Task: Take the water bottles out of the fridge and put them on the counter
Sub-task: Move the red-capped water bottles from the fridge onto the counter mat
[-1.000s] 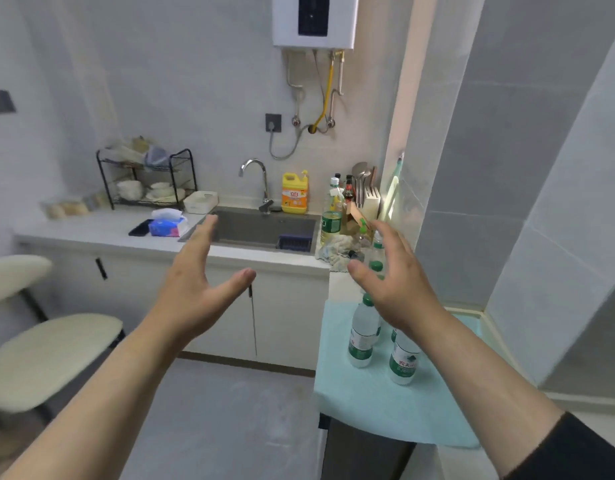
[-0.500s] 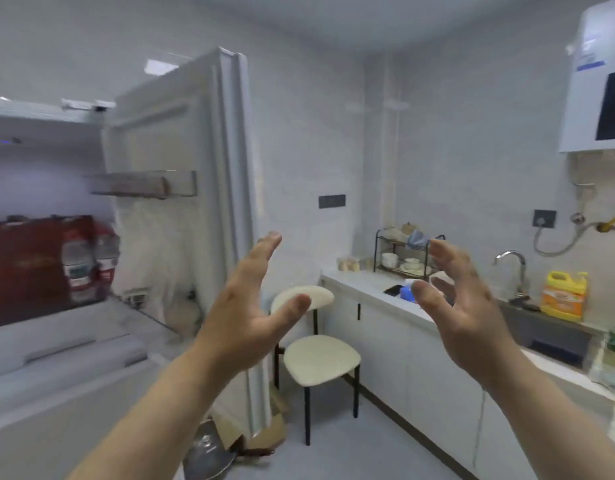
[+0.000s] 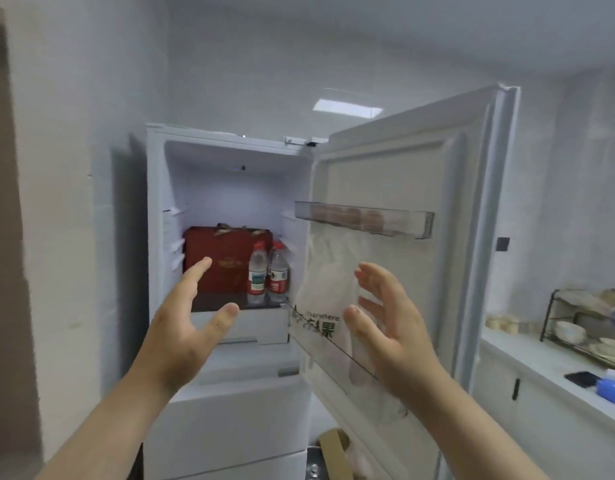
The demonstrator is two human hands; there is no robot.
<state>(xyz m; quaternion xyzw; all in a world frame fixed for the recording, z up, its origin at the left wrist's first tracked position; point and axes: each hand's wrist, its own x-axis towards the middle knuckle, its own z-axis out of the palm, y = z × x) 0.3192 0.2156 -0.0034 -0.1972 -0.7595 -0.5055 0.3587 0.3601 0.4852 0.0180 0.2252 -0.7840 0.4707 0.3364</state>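
The white fridge (image 3: pixel 230 403) stands straight ahead with its upper door (image 3: pixel 410 188) swung open to the right. On the shelf inside stand two clear water bottles (image 3: pixel 268 273) with red caps and red-and-white labels, side by side at the right of a dark red box (image 3: pixel 219 258). My left hand (image 3: pixel 185 327) is raised in front of the shelf, fingers spread and empty. My right hand (image 3: pixel 385 323) is raised in front of the door, fingers spread, holding nothing. Both hands are short of the bottles.
A white plastic bag (image 3: pixel 327 296) hangs in the door's lower rack under a clear door tray (image 3: pixel 365 218). The counter (image 3: pixel 541 358) runs along the right wall with a black dish rack (image 3: pixel 586 320), a phone (image 3: pixel 581 378) and a blue pack (image 3: pixel 612 389). A cardboard piece (image 3: pixel 333 452) lies on the floor.
My view has swung left from the sink and counter to face the open fridge. Both empty hands stay raised in front of me and are now level with the fridge shelf.
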